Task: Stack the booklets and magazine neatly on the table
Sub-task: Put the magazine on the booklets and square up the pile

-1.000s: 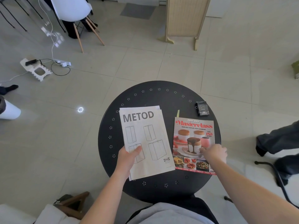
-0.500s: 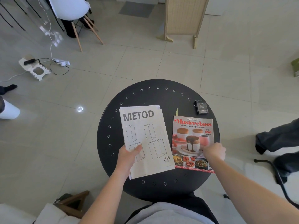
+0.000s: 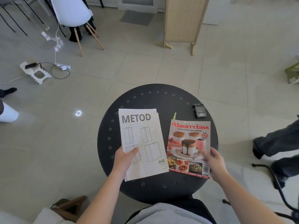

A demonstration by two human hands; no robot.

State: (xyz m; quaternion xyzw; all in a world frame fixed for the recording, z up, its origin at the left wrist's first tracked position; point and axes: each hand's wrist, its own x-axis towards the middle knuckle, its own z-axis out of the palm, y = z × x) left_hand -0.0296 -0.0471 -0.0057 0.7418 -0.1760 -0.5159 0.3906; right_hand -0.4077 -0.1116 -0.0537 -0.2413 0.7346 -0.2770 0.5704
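A white METOD booklet pile (image 3: 142, 139) lies on the left half of the round black table (image 3: 155, 101), with a few more sheets showing under its top edge. My left hand (image 3: 125, 160) grips its lower left corner, thumb on the cover. To its right lies the Masterclass cookbook magazine (image 3: 188, 143), flat and apart from the booklets. My right hand (image 3: 213, 160) rests on the magazine's lower right edge, fingers on the cover. A thin green strip (image 3: 174, 116) pokes out above the magazine.
A small black box (image 3: 199, 110) sits at the table's back right. Around the table are a white chair (image 3: 72, 12), a wooden screen (image 3: 182, 21), a power strip with cables (image 3: 38, 71) and another person's legs (image 3: 278, 143) at the right.
The hands stay on the same corners. The camera has tilted slightly, so the table sits lower in view. My right hand's fingers have spread a little over the magazine's edge.
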